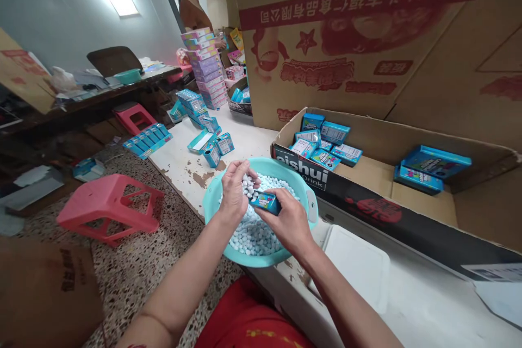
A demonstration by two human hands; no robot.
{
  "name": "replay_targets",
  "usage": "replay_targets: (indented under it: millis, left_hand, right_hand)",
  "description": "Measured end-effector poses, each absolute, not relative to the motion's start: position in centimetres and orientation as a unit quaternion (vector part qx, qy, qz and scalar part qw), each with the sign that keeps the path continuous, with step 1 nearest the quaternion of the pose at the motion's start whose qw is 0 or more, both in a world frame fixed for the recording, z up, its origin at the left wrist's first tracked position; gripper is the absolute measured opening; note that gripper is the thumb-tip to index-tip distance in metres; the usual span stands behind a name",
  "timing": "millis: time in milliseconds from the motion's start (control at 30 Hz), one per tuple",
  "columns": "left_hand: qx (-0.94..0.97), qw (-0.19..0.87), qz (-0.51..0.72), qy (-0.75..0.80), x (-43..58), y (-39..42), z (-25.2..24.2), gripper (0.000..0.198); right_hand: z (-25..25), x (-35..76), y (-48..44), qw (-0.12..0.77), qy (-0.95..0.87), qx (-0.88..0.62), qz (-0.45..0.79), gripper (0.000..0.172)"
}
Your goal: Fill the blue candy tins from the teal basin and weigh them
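At the lower centre of the frame, the right hand (289, 224) is gripping a small blue box (266, 202) with closed fingers; its label is too small to read. The left hand (234, 191) is pinching what seem to be white candies (253, 236) at the box's end, fingers bunched. Both are hovering over a teal bowl (212, 202) full of those candies on the desk (179, 159). Right of it, an open cardboard tray (322, 176) reading "eishui" and "Drink" is holding more blue boxes (328, 144). Behind, a big carton (428, 65) is showing red Chinese characters.
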State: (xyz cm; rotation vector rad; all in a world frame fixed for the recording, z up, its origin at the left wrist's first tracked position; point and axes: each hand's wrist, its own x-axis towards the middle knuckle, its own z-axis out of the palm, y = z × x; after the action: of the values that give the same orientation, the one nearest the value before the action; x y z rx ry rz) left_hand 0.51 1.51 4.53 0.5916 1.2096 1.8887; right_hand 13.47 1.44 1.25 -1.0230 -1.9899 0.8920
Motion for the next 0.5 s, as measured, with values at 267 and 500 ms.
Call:
replay_targets:
  millis: [267,500]
  left_hand:
    - [0.28,0.378,0.733,0.491,1.13,1.45,4.53,0.038]
    - [0.266,0.381,0.735,0.495,1.32,1.88,4.97,0.04]
  right_hand:
    - [1.5,13.66,1.35,0.378,-0.764,-0.388,0.35,0.026]
    - [1.88,13.7,1.45,0.403,-0.759,-0.384,0.338,0.025]
